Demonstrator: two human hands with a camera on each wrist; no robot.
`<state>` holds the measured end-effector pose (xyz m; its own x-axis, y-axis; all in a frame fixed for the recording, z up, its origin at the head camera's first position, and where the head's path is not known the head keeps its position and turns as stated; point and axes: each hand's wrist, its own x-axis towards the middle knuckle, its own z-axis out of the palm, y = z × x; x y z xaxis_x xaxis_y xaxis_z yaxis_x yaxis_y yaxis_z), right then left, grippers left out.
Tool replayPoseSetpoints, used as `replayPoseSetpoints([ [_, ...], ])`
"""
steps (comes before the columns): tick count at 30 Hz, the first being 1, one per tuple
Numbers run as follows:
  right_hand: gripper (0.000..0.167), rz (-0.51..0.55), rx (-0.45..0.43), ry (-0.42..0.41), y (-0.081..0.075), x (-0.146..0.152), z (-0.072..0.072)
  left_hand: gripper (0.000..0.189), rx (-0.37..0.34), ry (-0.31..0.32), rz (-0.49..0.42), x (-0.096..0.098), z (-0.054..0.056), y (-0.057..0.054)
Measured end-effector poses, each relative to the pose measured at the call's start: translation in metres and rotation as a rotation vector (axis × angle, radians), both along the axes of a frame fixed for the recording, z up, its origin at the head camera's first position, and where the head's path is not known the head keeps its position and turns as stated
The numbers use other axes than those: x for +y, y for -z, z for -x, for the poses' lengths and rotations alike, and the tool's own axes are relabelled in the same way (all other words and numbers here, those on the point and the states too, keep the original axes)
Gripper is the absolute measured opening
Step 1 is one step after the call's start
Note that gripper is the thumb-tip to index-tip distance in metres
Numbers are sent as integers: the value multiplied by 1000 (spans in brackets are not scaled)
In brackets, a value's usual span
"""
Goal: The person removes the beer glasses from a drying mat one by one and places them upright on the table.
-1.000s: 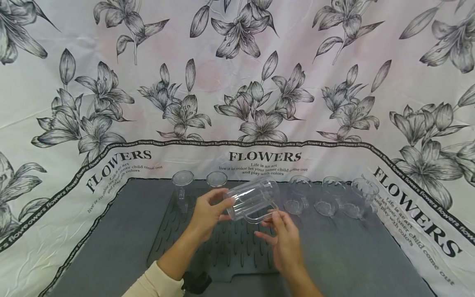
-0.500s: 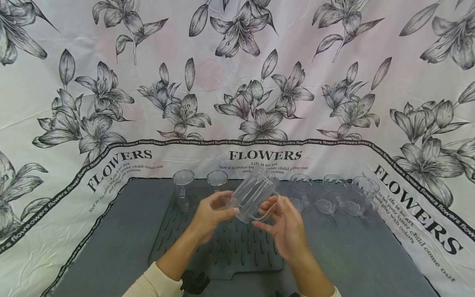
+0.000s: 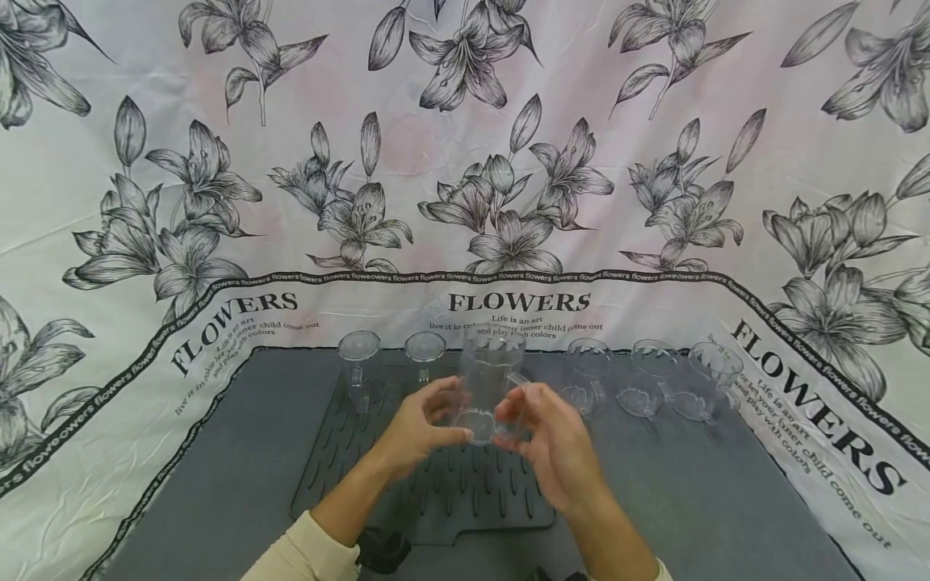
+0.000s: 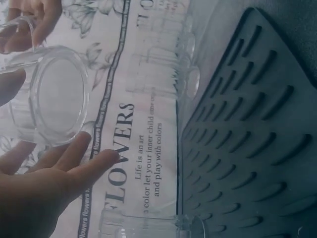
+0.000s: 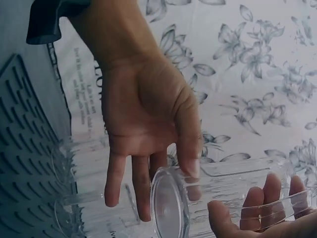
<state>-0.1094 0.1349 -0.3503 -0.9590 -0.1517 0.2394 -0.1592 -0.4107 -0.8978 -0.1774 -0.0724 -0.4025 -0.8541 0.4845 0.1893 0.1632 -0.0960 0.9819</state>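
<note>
A clear, ribbed glass mug (image 3: 492, 375) stands vertical between both hands, held above the drying mat (image 3: 479, 492). My left hand (image 3: 412, 424) holds its lower end, thumb on the near side and fingers behind; the left wrist view shows the thumb and fingers on either side of the mug (image 4: 62, 96). The right hand (image 3: 558, 444) grips the handle, its fingers curled through it. In the right wrist view those fingers (image 5: 265, 203) show through the clear glass, while the left hand (image 5: 143, 109) reaches in from above with its thumb against the mug.
Two clear mugs, a left one (image 3: 358, 363) and one beside it (image 3: 425, 349), stand at the mat's back edge. Three more, the nearest (image 3: 587, 367) among them, line the back right of the grey table (image 3: 690, 492). A flower-printed cloth (image 3: 508, 202) hangs behind.
The mug has turned from a slanted, nearly lying pose to vertical between the hands. My right hand has shifted its fingers further into the handle; the left hand has kept its end.
</note>
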Motion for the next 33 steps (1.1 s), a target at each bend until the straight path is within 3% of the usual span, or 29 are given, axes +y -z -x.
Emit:
replayPoseSetpoints([
  [9, 27, -135, -15, 104, 0, -5, -5, 77, 39, 36, 19, 0, 1, 2],
  [15, 25, -147, 2, 138, 2, -5, -7, 76, 52, 37, 35, -2, -1, 6],
  [22, 24, -114, 52, 196, 1, -1, -10, 76, 54, -26, 66, -17, -2, 9],
  [33, 17, -42, 137, 242, 2, 15, -16, 75, 117, -127, 126, -48, -8, 10],
])
